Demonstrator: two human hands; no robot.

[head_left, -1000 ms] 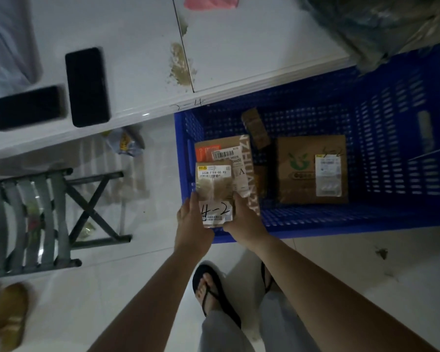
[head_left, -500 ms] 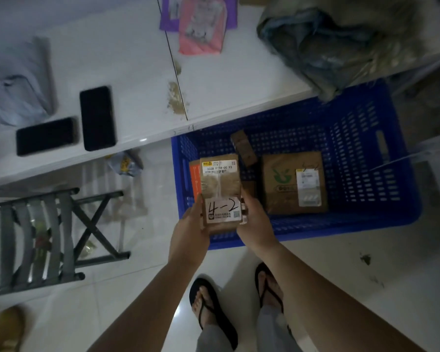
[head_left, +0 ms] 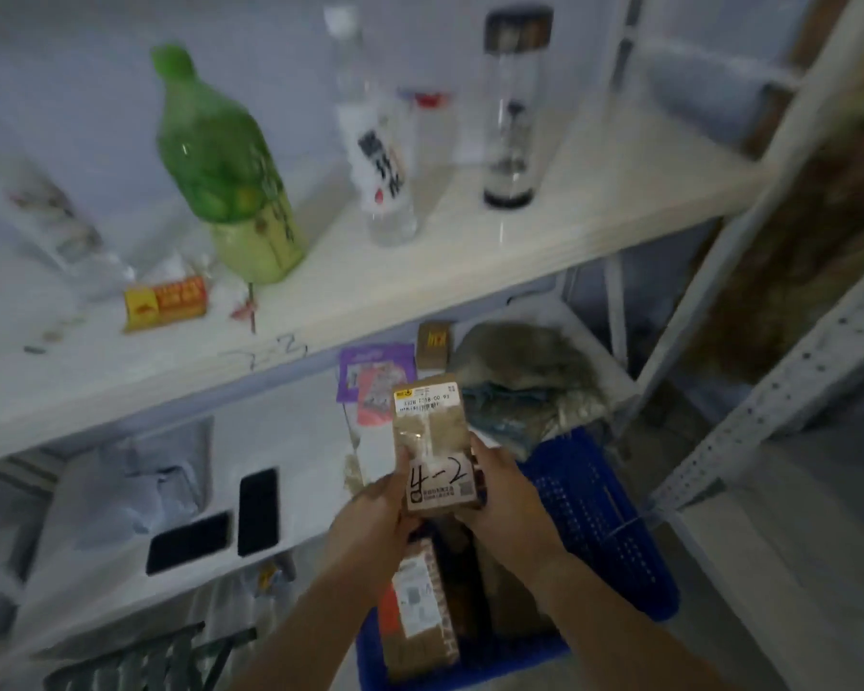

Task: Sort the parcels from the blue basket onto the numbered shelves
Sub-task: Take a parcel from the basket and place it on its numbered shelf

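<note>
A small brown parcel marked "4-2" is held upright above the blue basket. My left hand grips its lower left edge and my right hand grips its lower right edge. Below my hands, the basket on the floor holds more brown parcels; one with an orange patch and a white label lies at its near left. A white shelf with "2-2" written on its front edge runs across the view above the parcel. A lower shelf lies behind the parcel.
The upper shelf carries a green bottle, clear bottles and a small red-yellow box. On the lower shelf lie two black phones, a purple packet, a grey bundle. A metal upright stands right; a folding stool below left.
The view has swung upward from the basket to the shelves. Both hands have lifted the "4-2" parcel higher, away from the basket.
</note>
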